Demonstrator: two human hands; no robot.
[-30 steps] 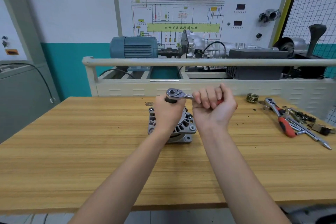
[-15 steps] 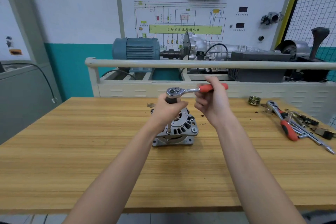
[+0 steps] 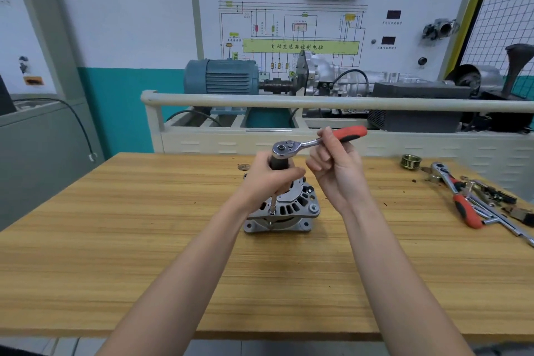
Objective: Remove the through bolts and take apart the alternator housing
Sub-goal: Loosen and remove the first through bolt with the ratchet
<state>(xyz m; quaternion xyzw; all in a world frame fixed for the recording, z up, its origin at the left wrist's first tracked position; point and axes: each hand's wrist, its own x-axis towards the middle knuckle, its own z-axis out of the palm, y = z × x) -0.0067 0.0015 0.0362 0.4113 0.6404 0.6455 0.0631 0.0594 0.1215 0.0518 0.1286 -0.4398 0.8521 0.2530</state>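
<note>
Two bare hands work over a silver cast-metal alternator (image 3: 284, 208) that stands on end near the middle of a pale wooden workbench (image 3: 115, 240). The left hand (image 3: 270, 179) is curled tight around the dark upright extension bar (image 3: 278, 166) beneath the head of a chrome ratchet wrench with a red-and-black handle (image 3: 318, 141). Below the fist, a thin steel shaft runs down to a through bolt (image 3: 271, 212) at roughly seven o'clock on the housing's rim. The right hand (image 3: 335, 170) pinches the ratchet handle, which points toward two o'clock; thumb and forefinger close on it while the other fingers curl loosely below.

Nothing clamps the alternator; it rests only on its own mounting lugs. A hard pull on the handle could likely spin or tip the whole unit, since the steadying hand grips the tool rather than the housing. The tall extension looks prone to leaning, which might let the socket slip and round the bolt head. The light fingertip hold on the handle may also slide off under load.

At three o'clock on the bench lie a small brass-coloured grooved pulley (image 3: 410, 160) and a loose pile of chrome tools (image 3: 474, 205), including a second red-handled ratchet; a freed bolt could roll in among them.
</note>
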